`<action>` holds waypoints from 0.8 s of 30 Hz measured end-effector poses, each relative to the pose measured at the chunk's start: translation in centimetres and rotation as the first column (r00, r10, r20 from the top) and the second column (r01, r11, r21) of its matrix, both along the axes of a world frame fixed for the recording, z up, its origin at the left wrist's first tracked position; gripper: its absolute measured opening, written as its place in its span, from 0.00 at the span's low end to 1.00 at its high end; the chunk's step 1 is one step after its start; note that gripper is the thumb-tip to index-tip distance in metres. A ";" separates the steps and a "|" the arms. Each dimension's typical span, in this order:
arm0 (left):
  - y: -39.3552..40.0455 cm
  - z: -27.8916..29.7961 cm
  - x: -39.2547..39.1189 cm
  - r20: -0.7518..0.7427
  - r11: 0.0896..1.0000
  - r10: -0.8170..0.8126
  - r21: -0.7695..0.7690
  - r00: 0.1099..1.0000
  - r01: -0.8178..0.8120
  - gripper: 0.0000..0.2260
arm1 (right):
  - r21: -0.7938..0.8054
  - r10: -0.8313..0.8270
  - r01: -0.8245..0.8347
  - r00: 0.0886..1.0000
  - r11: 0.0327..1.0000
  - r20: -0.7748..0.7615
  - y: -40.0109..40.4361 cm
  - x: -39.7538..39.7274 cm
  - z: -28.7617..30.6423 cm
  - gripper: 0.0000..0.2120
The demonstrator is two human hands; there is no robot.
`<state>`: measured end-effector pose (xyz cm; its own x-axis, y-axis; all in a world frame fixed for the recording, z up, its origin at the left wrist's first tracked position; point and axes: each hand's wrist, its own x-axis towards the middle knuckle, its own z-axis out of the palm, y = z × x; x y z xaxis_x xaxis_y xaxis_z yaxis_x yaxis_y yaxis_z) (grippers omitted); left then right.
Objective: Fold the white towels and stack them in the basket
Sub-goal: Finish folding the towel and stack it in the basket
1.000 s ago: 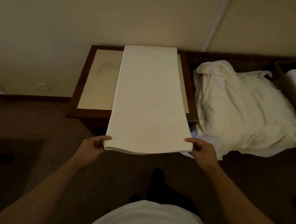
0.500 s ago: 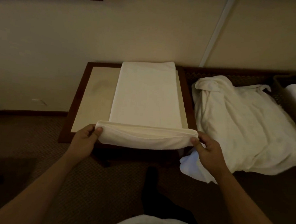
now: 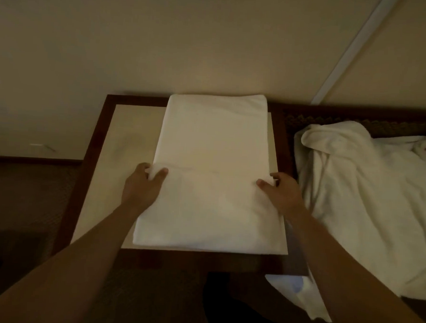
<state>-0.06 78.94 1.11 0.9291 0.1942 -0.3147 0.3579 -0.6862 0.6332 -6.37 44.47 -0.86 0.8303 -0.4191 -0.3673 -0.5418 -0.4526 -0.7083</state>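
A white towel point(image 3: 213, 141) lies lengthwise on a small table point(image 3: 94, 155) with a pale top and dark wooden frame. Its near end is folded over onto the middle, and the folded edge runs across the towel between my hands. My left hand point(image 3: 144, 185) pinches the left corner of that folded edge. My right hand point(image 3: 279, 192) pinches the right corner. Both hands lie low on the towel. The basket is out of view.
A heap of unfolded white towels point(image 3: 368, 199) lies on a dark woven surface right of the table, with part hanging off its front. A beige wall stands directly behind the table. Dark carpet point(image 3: 20, 200) covers the floor on the left.
My hands have carried the towel's near end from beyond the table's front edge up and forward, laying it over the towel's middle. The view has also moved closer to the table.
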 end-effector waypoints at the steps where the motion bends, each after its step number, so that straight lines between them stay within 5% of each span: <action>1: 0.1 -0.2 0.6 0.006 0.999 -0.029 0.038 1.000 0.029 0.23 | 0.004 -0.011 0.011 1.000 1.000 0.015 -0.4 0.4 -0.4 0.21; 4: 0.4 0.0 0.8 0.060 0.999 -0.023 0.037 0.998 0.021 0.13 | 0.037 -0.022 0.018 0.996 0.999 0.085 -0.8 0.1 -0.8 0.12; 9: -0.5 -0.2 3.4 0.136 0.996 0.080 -0.039 0.987 -0.076 0.10 | -0.044 -0.035 0.046 0.975 0.998 0.220 -0.7 3.9 0.2 0.11; 14: -0.9 -0.7 5.4 0.110 0.998 0.066 -0.023 0.992 -0.063 0.16 | -0.090 -0.037 0.042 0.997 0.995 0.061 -0.4 6.3 0.1 0.17; 20: 0.3 -0.4 -0.4 0.027 0.999 -0.032 0.017 0.999 0.031 0.21 | -0.063 -0.088 0.082 0.991 0.995 -0.102 1.5 0.2 1.2 0.25; 24: 1.6 -0.7 -5.7 0.069 0.992 -0.129 0.019 0.989 0.128 0.19 | -0.271 -0.053 0.016 0.990 0.962 -0.130 3.2 -5.7 0.3 0.25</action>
<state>-5.73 80.53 0.40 0.9663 0.0760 -0.2458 0.2213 -0.7330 0.6432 -12.07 47.72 -0.58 0.7642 -0.5452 -0.3447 -0.6425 -0.5956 -0.4821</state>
